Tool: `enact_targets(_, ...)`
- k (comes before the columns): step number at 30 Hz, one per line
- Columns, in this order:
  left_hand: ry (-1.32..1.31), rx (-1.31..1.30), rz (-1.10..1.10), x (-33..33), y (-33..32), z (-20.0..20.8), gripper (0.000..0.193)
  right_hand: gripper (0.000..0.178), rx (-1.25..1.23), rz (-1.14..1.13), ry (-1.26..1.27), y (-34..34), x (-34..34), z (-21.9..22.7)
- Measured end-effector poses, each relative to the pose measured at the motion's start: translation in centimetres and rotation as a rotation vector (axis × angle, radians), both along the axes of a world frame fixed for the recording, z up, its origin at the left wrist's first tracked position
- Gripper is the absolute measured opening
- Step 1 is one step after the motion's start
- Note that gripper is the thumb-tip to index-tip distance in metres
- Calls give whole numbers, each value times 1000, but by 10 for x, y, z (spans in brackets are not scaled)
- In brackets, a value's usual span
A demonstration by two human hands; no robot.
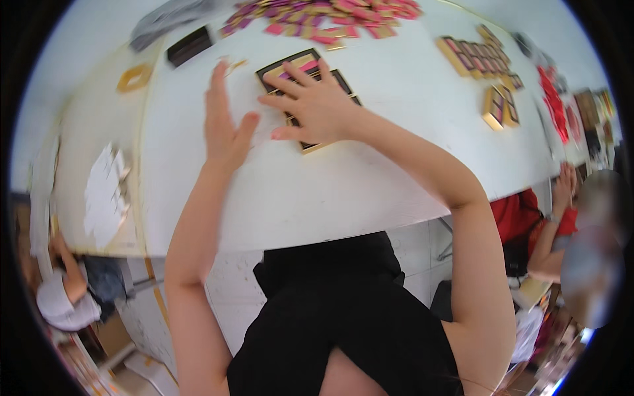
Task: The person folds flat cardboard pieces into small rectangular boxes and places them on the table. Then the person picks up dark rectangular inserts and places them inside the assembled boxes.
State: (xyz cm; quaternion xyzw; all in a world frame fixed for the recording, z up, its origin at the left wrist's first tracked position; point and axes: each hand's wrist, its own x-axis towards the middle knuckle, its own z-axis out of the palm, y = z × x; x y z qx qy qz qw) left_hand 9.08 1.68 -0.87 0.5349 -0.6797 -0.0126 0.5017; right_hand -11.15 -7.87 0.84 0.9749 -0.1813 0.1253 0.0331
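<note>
My right hand (320, 109) lies over a group of black, gold-edged boxes (343, 83) with its fingers spread, hiding much of them. Pink and purple pieces show inside the box at the far side. To the left of the boxes is my left hand (226, 135), held edge-on with its fingers stretched out and thumb apart. Nothing shows in its grasp. Beyond its fingertips lies a small gold-coloured bit (236, 65).
A heap of pink, purple and gold pieces (323, 18) covers the far table. Filled gold boxes (475, 59) stand in rows at right, with several nearer ones (500, 107). A dark box (189, 46), yellow tape roll (134, 78) and white scraps (105, 198) lie left. People sit at both sides.
</note>
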Motion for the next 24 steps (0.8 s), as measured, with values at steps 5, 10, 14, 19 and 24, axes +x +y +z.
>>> enact_targets(5,0,23,5,-15,1,5,95,65,-15,-367,-25,-16,-101,-5)
enact_targets(10,-55,90,-69,-29,3,3,91,59,18,-829,40,-69,-209,-8)
enact_targets(14,-56,128,-61,-31,4,4,87,58,71,-1030,58,-125,-246,-3)
enact_targets(19,-45,92,-25,-16,6,0,82,52,-8,-1005,0,-195,-279,-5)
enact_targets(24,-390,66,99,-31,51,29,79,40,-373,-806,-113,-224,-332,-6)
